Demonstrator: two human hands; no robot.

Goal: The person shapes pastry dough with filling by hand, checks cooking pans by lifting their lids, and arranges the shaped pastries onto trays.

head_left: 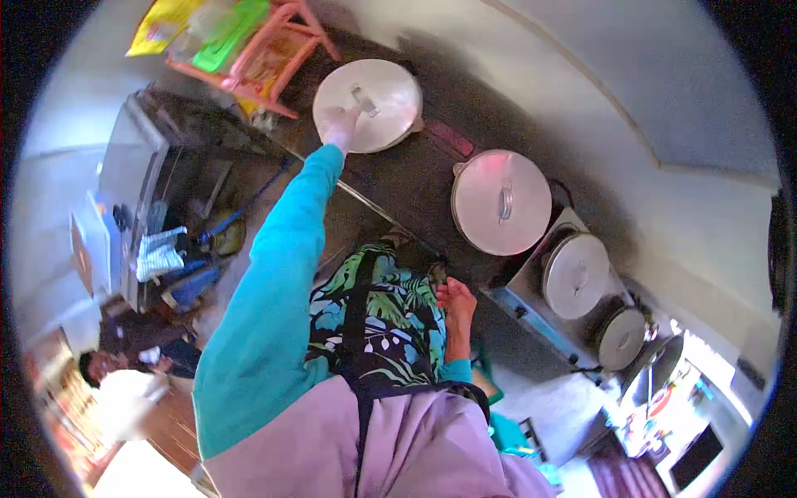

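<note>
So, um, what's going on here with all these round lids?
Someone in a leafy apron is reaching out with their left hand to the farthest round lid, close to its handle. I can't tell if the fingers are gripping it. Their right hand is down by the apron, with nothing clearly in it. Another lid with a handle is nearby, and two more are over by the metal unit with knobs.

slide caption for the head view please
Left hand at a pot's lid, right hand beside the patterned apron.
</note>
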